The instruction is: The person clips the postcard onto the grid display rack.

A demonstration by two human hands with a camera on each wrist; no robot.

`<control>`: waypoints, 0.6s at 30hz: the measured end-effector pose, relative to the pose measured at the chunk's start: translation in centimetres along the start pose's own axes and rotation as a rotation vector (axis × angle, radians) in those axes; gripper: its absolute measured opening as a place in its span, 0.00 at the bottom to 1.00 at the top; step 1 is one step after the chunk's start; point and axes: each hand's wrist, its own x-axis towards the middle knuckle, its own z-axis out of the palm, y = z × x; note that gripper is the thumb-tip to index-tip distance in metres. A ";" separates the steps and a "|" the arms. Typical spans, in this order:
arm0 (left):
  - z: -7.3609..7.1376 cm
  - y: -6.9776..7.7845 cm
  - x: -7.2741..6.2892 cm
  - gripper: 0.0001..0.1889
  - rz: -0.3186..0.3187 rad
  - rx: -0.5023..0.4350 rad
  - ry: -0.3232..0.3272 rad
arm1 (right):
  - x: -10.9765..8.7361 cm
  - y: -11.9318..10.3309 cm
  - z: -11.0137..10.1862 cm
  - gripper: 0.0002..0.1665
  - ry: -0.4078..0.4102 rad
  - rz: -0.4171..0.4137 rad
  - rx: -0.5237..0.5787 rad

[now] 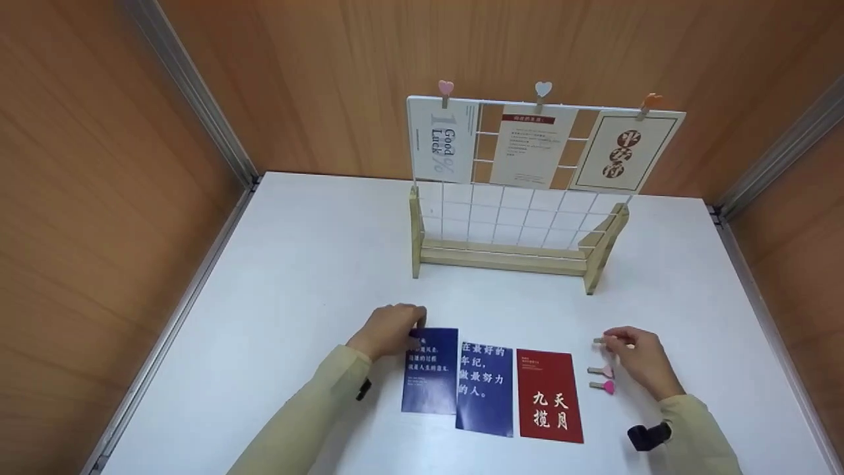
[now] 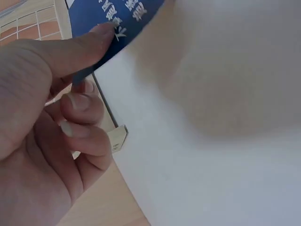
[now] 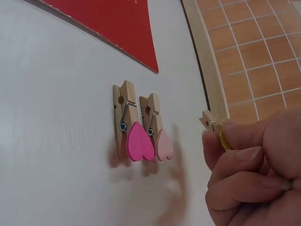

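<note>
My left hand (image 1: 389, 330) pinches the top left corner of a dark blue card (image 1: 430, 373) with white writing; in the left wrist view the thumb lies over the card's curved corner (image 2: 117, 28). My right hand (image 1: 638, 359) pinches a small wooden clothespin (image 3: 209, 121) between thumb and forefinger, a bit of yellow showing at its end. Beside that hand lie two more clothespins, one with a hot pink heart (image 3: 140, 142) and one with a pale pink heart (image 3: 164, 146). A second blue card (image 1: 484, 390) and a red card (image 1: 550, 396) lie to the right of the pinched one.
Behind the cards stands a white wire grid (image 1: 501, 211) on a wooden stand (image 1: 501, 258). Along its top hang a "Good Luck" card (image 1: 443, 148), a cream card (image 1: 533, 148) and a bordered card (image 1: 625, 155), each clipped by a clothespin. Wood-grain panels (image 1: 316, 86) surround the white table (image 1: 310, 264).
</note>
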 end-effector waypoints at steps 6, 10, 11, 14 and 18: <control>-1.4 -0.2 0.1 0.12 0.015 0.035 0.002 | -0.3 -0.2 0.0 0.18 0.068 -0.008 0.041; -2.4 -0.1 0.3 0.09 0.036 0.040 0.014 | -0.3 -0.2 -0.1 0.19 0.116 0.014 0.081; -2.7 -0.1 0.4 0.09 0.042 0.037 0.017 | -0.4 -0.1 0.0 0.19 0.126 0.015 0.085; -3.5 -0.2 0.6 0.08 0.050 0.029 0.025 | -0.4 -0.1 -0.1 0.19 0.153 0.000 0.096; -4.6 -0.4 0.8 0.07 0.062 0.015 0.029 | -0.5 0.0 0.1 0.20 0.157 -0.039 0.114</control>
